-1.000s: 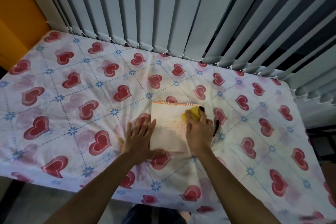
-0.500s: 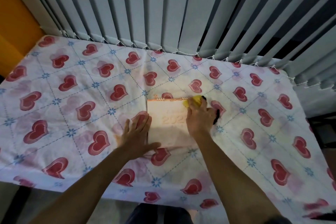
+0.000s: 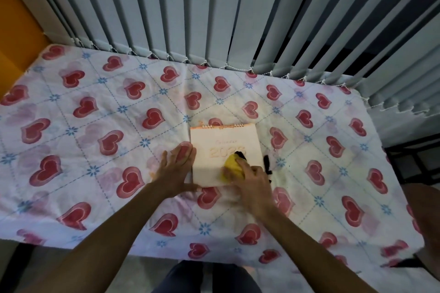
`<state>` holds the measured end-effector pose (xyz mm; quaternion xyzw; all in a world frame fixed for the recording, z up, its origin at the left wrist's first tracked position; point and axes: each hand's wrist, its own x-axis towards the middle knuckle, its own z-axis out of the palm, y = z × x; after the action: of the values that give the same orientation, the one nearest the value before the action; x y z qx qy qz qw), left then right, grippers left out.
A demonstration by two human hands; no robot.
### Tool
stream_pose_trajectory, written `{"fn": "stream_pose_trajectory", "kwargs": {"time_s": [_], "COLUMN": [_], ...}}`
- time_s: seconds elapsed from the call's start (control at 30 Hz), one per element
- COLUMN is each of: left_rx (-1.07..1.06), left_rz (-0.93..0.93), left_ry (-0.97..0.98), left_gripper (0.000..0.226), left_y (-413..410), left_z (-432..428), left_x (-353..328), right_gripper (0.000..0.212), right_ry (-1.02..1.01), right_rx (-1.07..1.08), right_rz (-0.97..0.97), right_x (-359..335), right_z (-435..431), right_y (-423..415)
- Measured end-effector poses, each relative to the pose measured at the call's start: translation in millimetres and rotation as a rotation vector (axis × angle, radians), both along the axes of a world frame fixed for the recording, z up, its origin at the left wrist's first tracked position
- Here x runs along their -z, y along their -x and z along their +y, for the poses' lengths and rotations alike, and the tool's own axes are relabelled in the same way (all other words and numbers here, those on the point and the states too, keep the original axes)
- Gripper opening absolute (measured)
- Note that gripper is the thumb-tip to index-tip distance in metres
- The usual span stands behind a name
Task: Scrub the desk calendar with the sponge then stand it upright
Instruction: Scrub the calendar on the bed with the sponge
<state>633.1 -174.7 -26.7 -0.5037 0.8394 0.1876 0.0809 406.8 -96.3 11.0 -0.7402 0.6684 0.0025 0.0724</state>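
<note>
A cream desk calendar (image 3: 221,143) with a spiral binding along its far edge lies flat on the heart-patterned cloth. My right hand (image 3: 253,182) grips a yellow sponge (image 3: 233,166) with a dark underside and presses it on the calendar's near right part. My left hand (image 3: 177,169) lies flat on the cloth against the calendar's left edge, fingers spread, thumb along the near edge.
The table (image 3: 95,150) is covered by a white cloth with red hearts. Grey vertical blinds (image 3: 214,19) hang along its far edge. An orange wall (image 3: 16,38) is at the left. A dark frame (image 3: 414,164) stands past the right edge.
My right hand has slid the sponge from the calendar's far right corner down toward its near right part. My left hand has stayed beside the left edge.
</note>
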Motion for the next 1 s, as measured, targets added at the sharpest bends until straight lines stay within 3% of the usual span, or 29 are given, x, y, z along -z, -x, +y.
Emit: {"fn": "stream_pose_trajectory", "kwargs": {"time_s": [0.13, 0.23, 0.37, 0.5, 0.67, 0.77, 0.9, 1.0], "left_rx": [-0.011, -0.010, -0.003, 0.006, 0.037, 0.027, -0.117, -0.175], "left_rz": [0.017, 0.020, -0.012, -0.033, -0.065, -0.103, 0.108, 0.176], "left_ry": [0.004, -0.004, -0.018, -0.031, -0.034, -0.021, 0.242, 0.227], "left_gripper": [0.117, 0.116, 0.113, 0.113, 0.114, 0.116, 0.096, 0.072], "left_y": [0.0, 0.5, 0.6, 0.1, 0.7, 5.9, 58.9, 111.7], "left_z": [0.6, 0.1, 0.8, 0.0, -2.3, 0.7, 33.7, 52.5], "left_x": [3.9, 4.4, 1.2, -2.9, -6.6, -13.6, -26.3, -26.1], "right_gripper": [0.062, 0.067, 0.053, 0.065, 0.070, 0.090, 0.071, 0.060], "right_ry": [0.039, -0.031, -0.018, -0.096, -0.064, -0.159, -0.132, -0.082], "right_rx": [-0.010, -0.088, -0.214, -0.190, -0.029, 0.010, 0.008, 0.027], "right_rz": [0.192, 0.167, 0.050, 0.010, 0.179, 0.233, 0.219, 0.165], "right_x": [-7.2, -4.4, 2.1, -4.4, -9.3, -11.8, -10.2, -8.4], "right_z": [6.6, 4.2, -5.1, -2.7, 14.3, 19.4, 19.7, 21.2], "right_y": [52.7, 24.6, -46.0, -30.5, 55.3, 74.4, 70.0, 72.3]}}
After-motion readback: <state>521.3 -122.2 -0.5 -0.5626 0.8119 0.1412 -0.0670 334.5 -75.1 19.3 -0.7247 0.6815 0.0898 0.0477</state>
